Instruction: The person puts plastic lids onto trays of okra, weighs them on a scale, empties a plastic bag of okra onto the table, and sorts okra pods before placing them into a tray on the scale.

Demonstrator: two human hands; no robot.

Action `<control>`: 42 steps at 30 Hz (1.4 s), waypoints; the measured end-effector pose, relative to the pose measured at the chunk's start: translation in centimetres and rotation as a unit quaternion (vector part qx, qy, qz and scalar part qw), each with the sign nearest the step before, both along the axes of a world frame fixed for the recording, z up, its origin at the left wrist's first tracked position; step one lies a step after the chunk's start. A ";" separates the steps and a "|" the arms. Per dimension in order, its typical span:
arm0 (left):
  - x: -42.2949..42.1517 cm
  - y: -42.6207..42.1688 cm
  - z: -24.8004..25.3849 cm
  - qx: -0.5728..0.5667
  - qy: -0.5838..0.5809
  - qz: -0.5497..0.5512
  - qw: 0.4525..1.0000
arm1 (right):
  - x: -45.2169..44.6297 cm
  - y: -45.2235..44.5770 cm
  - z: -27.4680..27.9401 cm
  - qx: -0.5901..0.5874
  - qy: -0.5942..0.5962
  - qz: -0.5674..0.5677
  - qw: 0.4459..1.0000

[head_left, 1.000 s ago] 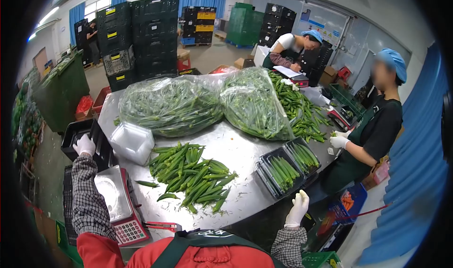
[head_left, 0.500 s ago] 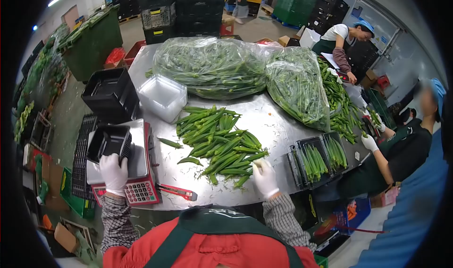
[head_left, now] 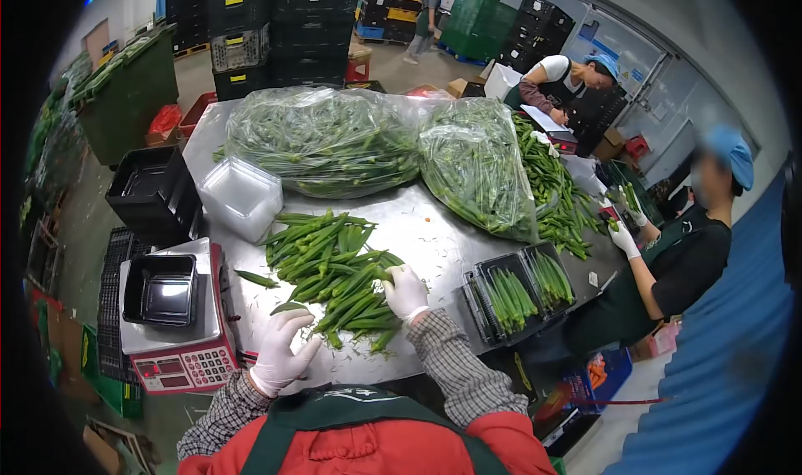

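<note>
A loose pile of green okra (head_left: 330, 266) lies on the metal table in front of me. At the pile's right edge, my gloved right hand (head_left: 408, 294) has its fingers closed around an okra pod. My gloved left hand (head_left: 286, 354) is open, fingers apart, just below a single okra pod (head_left: 288, 307) at the near left of the pile. A black plastic tray (head_left: 160, 289) rests on the red and silver scale (head_left: 213, 341), to the left of that hand. My left hand and sleeve mostly hide a red knife.
Stacked black trays (head_left: 150, 193) and clear containers (head_left: 241, 199) stand at the left. Large okra-filled bags (head_left: 322, 145) occupy the far side. Filled okra packs (head_left: 510, 299) sit at the right. Two co-workers (head_left: 689, 249) work along the right side; another person walks behind.
My left hand has left the black tray on the scale and moved right toward the okra. My right hand has moved onto the pile's edge. The view has shifted.
</note>
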State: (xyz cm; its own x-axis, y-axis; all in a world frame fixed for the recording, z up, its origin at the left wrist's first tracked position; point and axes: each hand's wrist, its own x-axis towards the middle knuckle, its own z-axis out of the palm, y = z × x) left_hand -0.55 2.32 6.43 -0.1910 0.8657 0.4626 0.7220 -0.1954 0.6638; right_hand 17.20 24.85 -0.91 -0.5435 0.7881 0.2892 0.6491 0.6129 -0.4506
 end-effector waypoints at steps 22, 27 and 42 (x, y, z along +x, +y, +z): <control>1.0 4.3 -5.8 -0.140 -0.771 -0.005 0.621 | 5.0 9.2 -6.6 -0.187 0.133 -0.132 0.964; 1.3 5.5 -2.7 -0.115 -0.629 0.002 0.769 | 4.4 3.5 5.8 -0.117 0.153 0.046 0.980; -1.4 3.9 -5.0 -0.120 -0.818 -0.001 0.562 | 1.1 5.5 -5.7 0.004 -0.097 0.035 0.995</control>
State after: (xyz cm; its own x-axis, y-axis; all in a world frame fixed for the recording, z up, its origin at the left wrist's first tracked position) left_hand -1.95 6.22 1.43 -0.1902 0.8662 -0.4620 -0.8937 0.0420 0.4466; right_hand 18.33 30.34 -6.66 -0.6425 0.7449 0.1800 0.6795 0.6624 -0.3155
